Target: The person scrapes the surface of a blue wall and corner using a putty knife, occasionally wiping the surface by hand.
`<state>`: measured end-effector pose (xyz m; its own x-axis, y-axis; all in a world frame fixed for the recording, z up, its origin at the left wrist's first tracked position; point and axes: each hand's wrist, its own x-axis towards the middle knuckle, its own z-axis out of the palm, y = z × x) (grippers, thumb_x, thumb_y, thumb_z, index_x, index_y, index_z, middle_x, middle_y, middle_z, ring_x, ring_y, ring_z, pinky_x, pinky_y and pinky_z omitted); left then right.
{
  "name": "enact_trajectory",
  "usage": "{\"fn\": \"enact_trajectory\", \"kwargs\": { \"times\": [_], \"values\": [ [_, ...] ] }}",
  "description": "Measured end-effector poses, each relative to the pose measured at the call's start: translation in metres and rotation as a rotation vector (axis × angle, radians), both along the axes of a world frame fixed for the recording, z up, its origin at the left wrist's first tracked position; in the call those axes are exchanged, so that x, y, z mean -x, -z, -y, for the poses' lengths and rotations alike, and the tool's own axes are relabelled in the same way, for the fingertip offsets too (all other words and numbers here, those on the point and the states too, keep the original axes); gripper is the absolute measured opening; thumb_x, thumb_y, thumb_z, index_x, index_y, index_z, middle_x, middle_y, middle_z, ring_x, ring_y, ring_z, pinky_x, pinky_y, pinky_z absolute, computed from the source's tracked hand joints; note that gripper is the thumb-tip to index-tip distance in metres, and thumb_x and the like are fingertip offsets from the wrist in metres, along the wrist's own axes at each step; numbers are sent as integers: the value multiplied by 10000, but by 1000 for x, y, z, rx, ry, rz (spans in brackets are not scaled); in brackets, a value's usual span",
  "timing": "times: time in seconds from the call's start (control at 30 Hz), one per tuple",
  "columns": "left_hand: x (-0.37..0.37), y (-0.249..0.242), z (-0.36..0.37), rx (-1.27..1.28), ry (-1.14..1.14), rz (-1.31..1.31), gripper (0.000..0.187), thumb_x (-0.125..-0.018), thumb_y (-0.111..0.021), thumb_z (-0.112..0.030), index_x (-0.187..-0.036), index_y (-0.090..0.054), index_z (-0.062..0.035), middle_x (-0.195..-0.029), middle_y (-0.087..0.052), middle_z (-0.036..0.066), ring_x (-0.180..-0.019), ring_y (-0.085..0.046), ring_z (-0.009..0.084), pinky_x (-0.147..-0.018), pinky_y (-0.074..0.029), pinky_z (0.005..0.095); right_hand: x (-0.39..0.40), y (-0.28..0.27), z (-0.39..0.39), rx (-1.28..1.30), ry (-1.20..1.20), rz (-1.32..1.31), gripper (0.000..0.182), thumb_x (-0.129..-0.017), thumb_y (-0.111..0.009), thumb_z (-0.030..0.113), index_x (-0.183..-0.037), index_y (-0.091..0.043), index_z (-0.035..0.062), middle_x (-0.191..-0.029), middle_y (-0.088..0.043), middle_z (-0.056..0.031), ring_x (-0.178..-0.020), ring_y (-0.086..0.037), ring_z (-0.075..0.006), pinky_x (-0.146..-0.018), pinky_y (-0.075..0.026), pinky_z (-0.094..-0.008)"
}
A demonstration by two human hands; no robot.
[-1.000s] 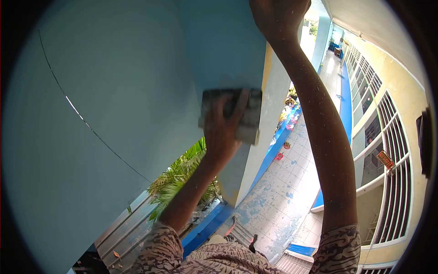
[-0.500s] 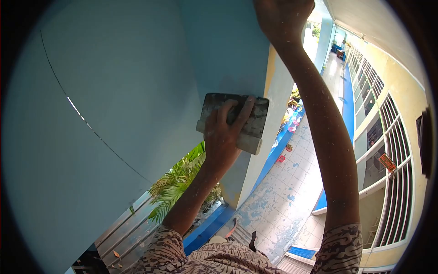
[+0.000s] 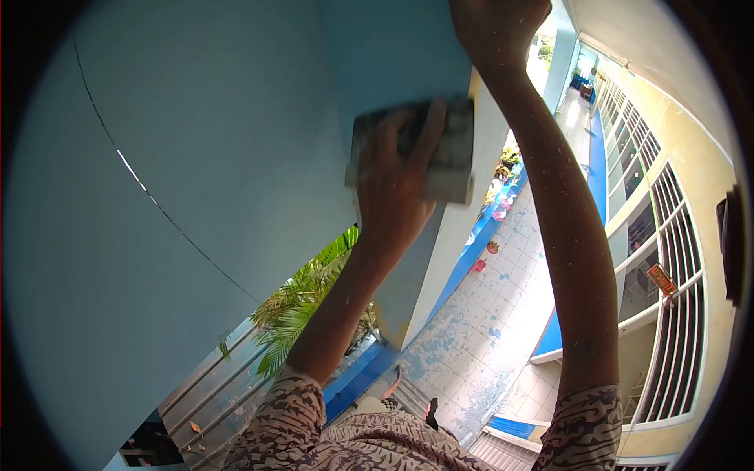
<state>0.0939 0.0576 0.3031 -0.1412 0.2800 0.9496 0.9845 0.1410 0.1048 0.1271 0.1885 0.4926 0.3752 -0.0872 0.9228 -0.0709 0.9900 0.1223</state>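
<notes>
My left hand point(image 3: 397, 169) grips a wide putty scraper point(image 3: 455, 145), a flat dark plate smeared with white and a pale strip along its lower edge. Its fingers spread over the plate, holding it against the blue wall column point(image 3: 400, 55); motion blurs both. At the top edge of the view, my right hand point(image 3: 503, 31) is raised beside the column's right edge. Its fingers are mostly cut off by the frame, so what they touch is hidden.
A large blue-grey surface point(image 3: 181, 157) with a thin cracked line fills the left. Palm leaves point(image 3: 306, 314) hang below it. To the right runs a tiled walkway point(image 3: 487, 306) with peeling paint, flanked by potted flowers point(image 3: 503, 188) and barred windows point(image 3: 679, 314).
My left hand has slid the putty scraper upward along the column. My right hand has shifted slightly to the right in view, still raised.
</notes>
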Motion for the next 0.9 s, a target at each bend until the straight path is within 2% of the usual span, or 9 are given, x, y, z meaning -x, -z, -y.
{"fn": "enact_trajectory", "kwargs": {
  "times": [0.1, 0.33, 0.4, 0.5, 0.57, 0.63, 0.67, 0.8, 0.9],
  "values": [
    [-7, 42, 3, 76, 20, 55, 931, -657, -830, -22, -1516, -532, -221, -1267, -519, 132, -1170, -574, 345, -979, -507, 490, 1, -1, -4, -66, -20, -14, 559, -773, -858, 99, -1270, -605, 55, -1264, -670, -172, -1231, -609, -361, -1039, -481, -499],
    [1, 4, 2, 51, 12, 60, 921, -655, -829, -53, -1513, -539, -225, -1271, -538, 124, -1160, -587, 329, -992, -510, 487, -3, -3, -3, -22, 11, 6, 566, -754, -867, 93, -1256, -606, 59, -1278, -666, -163, -1226, -609, -358, -1052, -472, -490],
    [-3, 44, 8, 86, 31, 87, 918, -658, -826, -51, -1512, -539, -220, -1270, -538, 127, -1162, -585, 330, -990, -508, 487, 2, 0, -2, -11, 18, 4, 562, -756, -871, 98, -1252, -607, 63, -1280, -664, -164, -1225, -609, -355, -1046, -476, -493],
    [-6, 49, 5, 118, 44, 120, 913, -664, -822, -47, -1515, -534, -212, -1266, -539, 133, -1167, -583, 334, -989, -506, 488, 0, 2, 1, -24, -24, 2, 559, -758, -872, 88, -1250, -608, 68, -1286, -662, -165, -1228, -608, -352, -1043, -480, -500],
    [-5, 29, 5, 107, 35, 141, 913, -669, -820, -46, -1519, -529, -208, -1264, -540, 135, -1170, -583, 335, -989, -506, 489, 2, -1, -1, -29, -21, -6, 561, -757, -872, 84, -1251, -608, 69, -1288, -661, -165, -1228, -608, -353, -1043, -481, -503],
    [4, -5, 2, 27, -49, 45, 878, -687, -827, -10, -1499, -564, -217, -1295, -565, 116, -1170, -621, 314, -946, -554, 422, 3, 1, -2, -22, -14, -5, 563, -756, -872, 81, -1253, -608, 70, -1289, -661, -164, -1229, -608, -354, -1043, -483, -505],
    [2, -2, 3, 30, -49, 47, 878, -687, -827, -10, -1499, -564, -217, -1295, -565, 116, -1170, -621, 314, -946, -554, 422, 3, 1, -2, -16, -19, -1, 563, -755, -874, 79, -1251, -609, 70, -1292, -661, -164, -1229, -608, -355, -1045, -482, -504],
    [-9, 42, 5, 81, -20, 72, 908, -673, -831, -35, -1511, -545, -232, -1285, -546, 123, -1163, -597, 335, -962, -525, 472, 2, 1, 1, 36, -9, 2, 553, -755, -878, 80, -1241, -614, 67, -1284, -664, -161, -1232, -606, -358, -1041, -481, -499],
    [0, 27, 8, 95, -43, 28, 942, -654, -839, -41, -1519, -530, -252, -1284, -528, 124, -1135, -585, 353, -962, -514, 496, 2, 0, -1, -14, -2, -20, 544, -752, -878, 80, -1229, -617, 64, -1269, -669, -157, -1240, -602, -351, -1035, -481, -490]
  ]
}}
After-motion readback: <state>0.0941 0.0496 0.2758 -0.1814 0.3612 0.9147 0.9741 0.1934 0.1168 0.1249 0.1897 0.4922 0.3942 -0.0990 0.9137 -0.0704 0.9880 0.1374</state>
